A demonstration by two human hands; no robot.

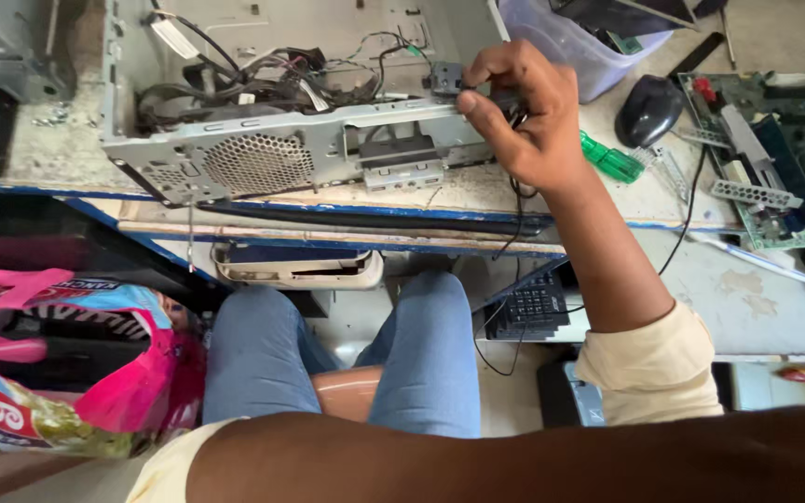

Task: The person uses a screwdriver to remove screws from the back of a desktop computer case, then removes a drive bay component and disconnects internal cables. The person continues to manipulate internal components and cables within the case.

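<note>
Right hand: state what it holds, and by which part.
The right hand pinches a small dark connector on black cables at the open computer case edge, gripping its side with thumb and fingertips.

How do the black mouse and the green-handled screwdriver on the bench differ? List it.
The black mouse is rounded and opaque; the green-handled screwdriver is slim and translucent. The mouse trails a thin black cable; the screwdriver has none. Both lie untouched on the bench, right of the right hand.
</note>
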